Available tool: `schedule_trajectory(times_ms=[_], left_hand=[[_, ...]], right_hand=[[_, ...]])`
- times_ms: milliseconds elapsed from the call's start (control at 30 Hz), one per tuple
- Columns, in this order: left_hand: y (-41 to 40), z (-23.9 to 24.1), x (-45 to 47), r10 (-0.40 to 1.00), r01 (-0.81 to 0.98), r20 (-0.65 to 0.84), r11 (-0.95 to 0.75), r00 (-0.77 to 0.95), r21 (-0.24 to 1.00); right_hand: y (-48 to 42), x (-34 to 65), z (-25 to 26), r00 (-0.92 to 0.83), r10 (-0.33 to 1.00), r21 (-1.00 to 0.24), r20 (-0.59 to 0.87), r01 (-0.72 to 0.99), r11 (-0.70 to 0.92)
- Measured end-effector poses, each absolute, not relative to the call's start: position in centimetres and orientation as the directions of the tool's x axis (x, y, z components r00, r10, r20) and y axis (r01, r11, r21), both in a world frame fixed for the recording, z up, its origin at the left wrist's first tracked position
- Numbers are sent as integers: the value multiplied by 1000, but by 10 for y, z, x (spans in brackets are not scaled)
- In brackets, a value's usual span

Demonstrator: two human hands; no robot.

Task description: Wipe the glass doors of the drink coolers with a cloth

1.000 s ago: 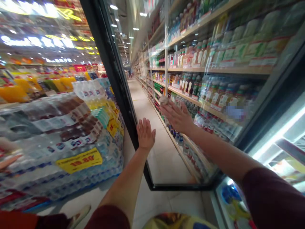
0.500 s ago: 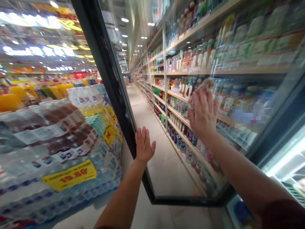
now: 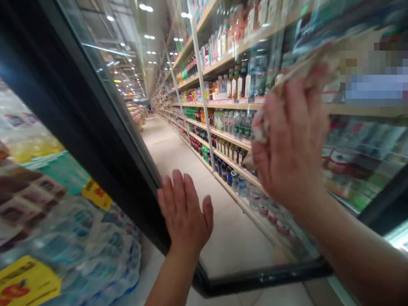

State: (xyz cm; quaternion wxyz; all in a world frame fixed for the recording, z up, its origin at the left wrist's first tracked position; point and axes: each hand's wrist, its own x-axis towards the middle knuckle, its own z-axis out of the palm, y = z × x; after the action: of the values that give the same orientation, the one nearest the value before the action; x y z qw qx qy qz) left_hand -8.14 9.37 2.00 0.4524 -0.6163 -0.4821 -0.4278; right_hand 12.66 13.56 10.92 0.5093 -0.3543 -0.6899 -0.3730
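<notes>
A glass door (image 3: 236, 244) with a thick black frame (image 3: 95, 123) stands swung out in front of me. My left hand (image 3: 186, 212) lies flat on the glass beside the frame's left upright, fingers out and thumb apart, with nothing in it. Against the upper part of the pane, my right hand (image 3: 293, 144) presses a crumpled, pale patterned cloth (image 3: 318, 70). Bits of the cloth poke out past the fingertips and beside the thumb; the rest is hidden under the palm.
Through or in the glass, long shelves (image 3: 226, 136) of bottled drinks run along an aisle floor (image 3: 165, 144). Stacked shrink-wrapped bottle packs (image 3: 95, 250) stand at the left, with a yellow price sign (image 3: 28, 282). A lit cooler edge (image 3: 397, 233) shows at the right.
The view has moved closer to the door and tilted, so both hands look larger. My right hand has shifted up and right with the cloth. My left hand stays by the frame.
</notes>
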Motion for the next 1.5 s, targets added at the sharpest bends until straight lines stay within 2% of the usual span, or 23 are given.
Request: schedule_trajectory(times_ms=[100, 133, 200, 267, 333, 367, 467, 533, 667, 700, 767, 867, 900, 933, 1033, 1067, 1100, 1200, 1233, 1267, 1400, 1433, 1500], left_hand=[[97, 18, -86, 212, 976, 958, -143, 191, -163], [96, 18, -87, 199, 972, 957, -151, 211, -182], [93, 18, -88, 180, 959, 948, -159, 261, -234], [89, 20, -88, 195, 954, 936, -134, 292, -269], [87, 24, -86, 225, 954, 928, -118, 295, -275], [87, 26, -85, 232, 957, 930, -119, 286, -265], [89, 19, -81, 169, 955, 943, -126, 287, -268], [89, -1, -77, 141, 958, 951, -121, 275, -259], [80, -65, -67, 170, 969, 962, -161, 215, -188], [77, -81, -65, 172, 967, 959, -165, 224, -196], [72, -103, -62, 158, 969, 964, -161, 212, -187], [65, -115, -59, 138, 975, 978, -176, 159, -134], [63, -115, -58, 138, 976, 980, -187, 143, -116], [62, -115, -57, 142, 975, 981, -200, 129, -99], [56, -113, -52, 191, 970, 978, -242, 83, -35], [54, -112, -50, 218, 967, 974, -254, 68, -10], [51, -111, -49, 247, 965, 968, -263, 53, 14], [42, -108, -45, 331, 959, 943, -275, 24, 73], [40, -106, -44, 354, 957, 935, -276, 19, 85], [37, -105, -43, 371, 957, 929, -274, 18, 91], [35, -104, -42, 375, 965, 927, -248, 17, 82], [36, -105, -42, 361, 968, 933, -240, 18, 75], [38, -107, -43, 323, 972, 946, -228, 20, 57]], right_hand=[[131, 120, 46, -544, 30, 438, 838, 705, 557], [131, 122, 31, -576, 23, 467, 817, 684, 560], [132, 135, 14, -494, 97, 379, 864, 765, 521], [135, 150, 8, -242, 149, 160, 959, 893, 420], [135, 158, 0, -74, 95, 31, 993, 919, 392], [134, 158, -7, -64, 69, 31, 996, 914, 405], [132, 150, -27, -258, 137, 165, 956, 863, 478], [138, 154, -26, -285, 123, 203, 951, 872, 446], [153, 168, 2, 99, 52, -111, 994, 909, 402], [152, 166, 6, 125, 44, -132, 991, 901, 413], [145, 153, 6, -18, 28, 4, 999, 897, 442], [130, 135, 2, -431, -18, 392, 902, 802, 450], [127, 134, 3, -471, -26, 430, 882, 781, 453], [125, 135, 6, -422, -7, 379, 907, 807, 453], [122, 141, 13, -62, 97, 11, 993, 888, 460], [120, 141, 13, -30, 121, -30, 992, 883, 468], [117, 139, 10, -92, 136, 15, 986, 875, 484], [104, 130, -2, -461, 137, 323, 877, 775, 543], [100, 127, -4, -504, 143, 357, 852, 757, 548], [98, 126, -3, -470, 164, 322, 867, 781, 536], [93, 126, 9, 11, 285, -127, 958, 911, 392], [91, 125, 9, 0, 284, -118, 959, 909, 399], [90, 125, 3, -269, 237, 125, 934, 863, 489]])
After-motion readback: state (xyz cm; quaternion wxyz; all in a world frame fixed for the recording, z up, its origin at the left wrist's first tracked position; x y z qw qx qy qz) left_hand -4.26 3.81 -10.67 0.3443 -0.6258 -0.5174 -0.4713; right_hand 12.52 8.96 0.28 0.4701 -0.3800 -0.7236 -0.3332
